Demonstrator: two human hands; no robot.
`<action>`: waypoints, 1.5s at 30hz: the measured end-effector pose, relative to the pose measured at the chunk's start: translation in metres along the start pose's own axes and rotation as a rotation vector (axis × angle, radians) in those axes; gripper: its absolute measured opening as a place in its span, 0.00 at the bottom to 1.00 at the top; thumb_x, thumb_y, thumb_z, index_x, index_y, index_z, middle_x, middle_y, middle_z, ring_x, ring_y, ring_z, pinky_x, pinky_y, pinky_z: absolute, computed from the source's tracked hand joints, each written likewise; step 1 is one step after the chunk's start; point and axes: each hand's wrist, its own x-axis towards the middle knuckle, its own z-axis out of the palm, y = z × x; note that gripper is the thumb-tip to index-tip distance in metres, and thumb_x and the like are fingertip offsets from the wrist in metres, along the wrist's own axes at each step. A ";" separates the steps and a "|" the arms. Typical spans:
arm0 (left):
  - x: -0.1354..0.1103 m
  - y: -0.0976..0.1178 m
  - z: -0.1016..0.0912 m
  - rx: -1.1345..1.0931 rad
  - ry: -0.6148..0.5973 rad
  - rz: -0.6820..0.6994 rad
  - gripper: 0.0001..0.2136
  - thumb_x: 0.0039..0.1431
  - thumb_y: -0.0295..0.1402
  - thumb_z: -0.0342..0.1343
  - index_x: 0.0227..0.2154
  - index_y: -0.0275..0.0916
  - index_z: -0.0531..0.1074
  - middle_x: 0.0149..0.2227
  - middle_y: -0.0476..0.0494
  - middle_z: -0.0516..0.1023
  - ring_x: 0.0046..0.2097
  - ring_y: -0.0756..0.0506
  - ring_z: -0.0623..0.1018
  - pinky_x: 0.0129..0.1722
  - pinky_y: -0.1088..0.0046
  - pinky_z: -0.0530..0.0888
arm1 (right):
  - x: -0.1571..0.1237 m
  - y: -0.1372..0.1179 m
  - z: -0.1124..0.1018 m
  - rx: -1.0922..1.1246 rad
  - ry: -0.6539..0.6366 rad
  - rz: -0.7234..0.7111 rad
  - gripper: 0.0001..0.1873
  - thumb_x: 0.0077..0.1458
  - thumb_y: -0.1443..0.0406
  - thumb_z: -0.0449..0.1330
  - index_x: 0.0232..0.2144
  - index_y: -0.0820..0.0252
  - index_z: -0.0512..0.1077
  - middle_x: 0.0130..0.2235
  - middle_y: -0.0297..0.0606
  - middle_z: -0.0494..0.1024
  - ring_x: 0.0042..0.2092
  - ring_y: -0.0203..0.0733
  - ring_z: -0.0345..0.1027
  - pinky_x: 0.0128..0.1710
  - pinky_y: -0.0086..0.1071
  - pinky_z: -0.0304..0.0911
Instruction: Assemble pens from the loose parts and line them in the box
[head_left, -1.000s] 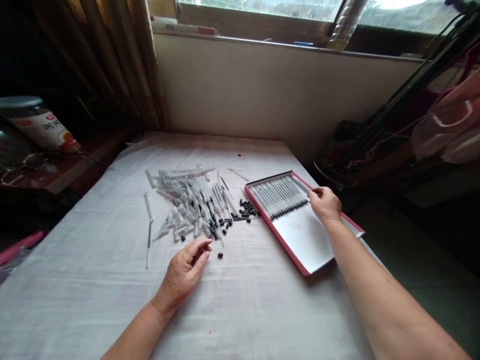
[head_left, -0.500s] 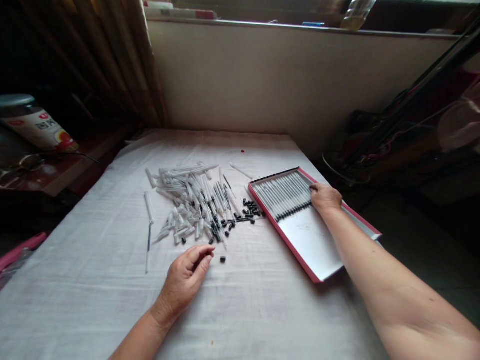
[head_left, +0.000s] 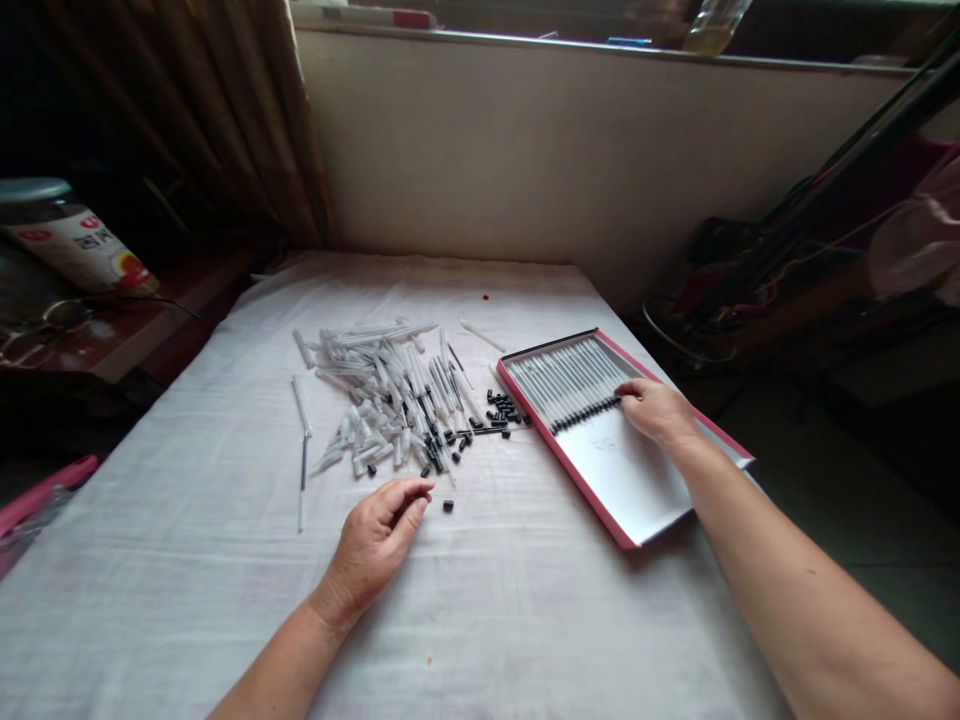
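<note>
My right hand point(head_left: 654, 408) reaches into a shallow red-rimmed box lid point(head_left: 566, 475). Its thumb and fingers are pinched at the right end of a row of clear pens with black ends point(head_left: 574, 375); what lies between the fingertips is hidden. My left hand point(head_left: 382, 525) rests on the cloth, loosely curled, thumb and forefinger tips close together with nothing showing in them. A small black cap point(head_left: 448, 506) lies just right of its fingertips. Beyond it is a heap of clear plastic tubes and pen parts point(head_left: 375, 375), with several black caps point(head_left: 501, 408) between heap and lid.
A white cloth point(head_left: 195, 560) covers the table. One thin pen piece point(head_left: 303, 480) lies apart on the left. A labelled jar point(head_left: 82, 240) and a pair of glasses point(head_left: 56, 325) stand on a side surface. The wall point(head_left: 510, 150) rises behind the table.
My right hand has slid slightly down toward the black ends of the pens. My left hand stays in nearly the same place, and the view has shifted a little.
</note>
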 end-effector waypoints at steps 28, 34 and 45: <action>-0.001 -0.004 -0.004 -0.313 0.191 -0.172 0.16 0.61 0.46 0.51 0.33 0.37 0.74 0.20 0.54 0.67 0.21 0.53 0.69 0.22 0.80 0.67 | -0.156 -0.205 0.018 0.256 -0.150 -0.573 0.13 0.58 0.57 0.58 0.42 0.54 0.75 0.41 0.40 0.80 0.40 0.44 0.74 0.40 0.32 0.64; 0.002 -0.006 -0.008 -0.388 0.245 -0.214 0.18 0.59 0.49 0.52 0.33 0.37 0.73 0.19 0.54 0.66 0.20 0.54 0.67 0.20 0.81 0.66 | -0.139 -0.229 0.020 0.146 -0.145 -0.518 0.18 0.62 0.53 0.51 0.42 0.55 0.76 0.43 0.44 0.79 0.42 0.47 0.74 0.39 0.35 0.64; 0.003 -0.010 -0.004 -0.419 0.199 -0.214 0.17 0.59 0.47 0.52 0.33 0.37 0.74 0.20 0.54 0.67 0.21 0.54 0.67 0.20 0.81 0.65 | -0.137 -0.244 0.013 -0.118 -0.185 -0.489 0.17 0.59 0.63 0.51 0.42 0.60 0.78 0.45 0.49 0.80 0.43 0.47 0.76 0.39 0.34 0.66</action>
